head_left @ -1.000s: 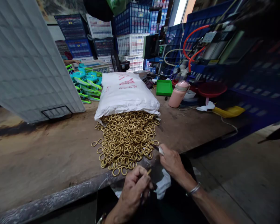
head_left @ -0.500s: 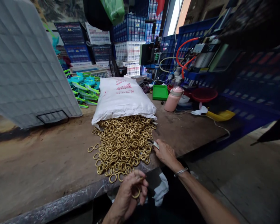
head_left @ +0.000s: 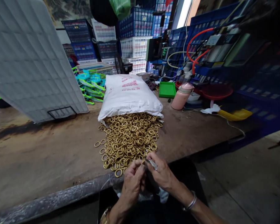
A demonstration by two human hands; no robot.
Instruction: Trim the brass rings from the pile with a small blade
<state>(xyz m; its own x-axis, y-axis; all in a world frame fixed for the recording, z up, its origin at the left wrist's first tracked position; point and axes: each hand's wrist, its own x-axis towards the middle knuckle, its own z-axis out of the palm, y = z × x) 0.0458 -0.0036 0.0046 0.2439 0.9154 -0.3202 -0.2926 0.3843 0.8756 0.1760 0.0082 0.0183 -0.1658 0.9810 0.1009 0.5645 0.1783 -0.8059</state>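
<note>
A heap of gold-coloured rings [head_left: 128,137] spills from the mouth of a white printed sack [head_left: 132,98] onto the table. At the table's front edge, my left hand [head_left: 133,182] is closed, pinching a ring [head_left: 143,162] by its side between thumb and fingers. Close against it on the right, my right hand [head_left: 162,172] is wrapped round a small tool with a pale handle [head_left: 152,164]. The tool's dark tip meets the ring; whether it is a knife blade I cannot tell. Crumpled white cloth or paper [head_left: 163,195] shows below my hands.
A tall grey-white ribbed panel [head_left: 39,62] stands at the left. Behind it lie green and turquoise hangers [head_left: 93,84]. To the right are a green tray [head_left: 167,89], a pink bottle [head_left: 182,96] and a yellow scoop [head_left: 235,114]. Stacked crates [head_left: 135,46] fill the back.
My right hand moved from the right side of the heap with its tool to my left hand. The left hand, opened partly around a ring half a second ago, now pinches a ring upright.
</note>
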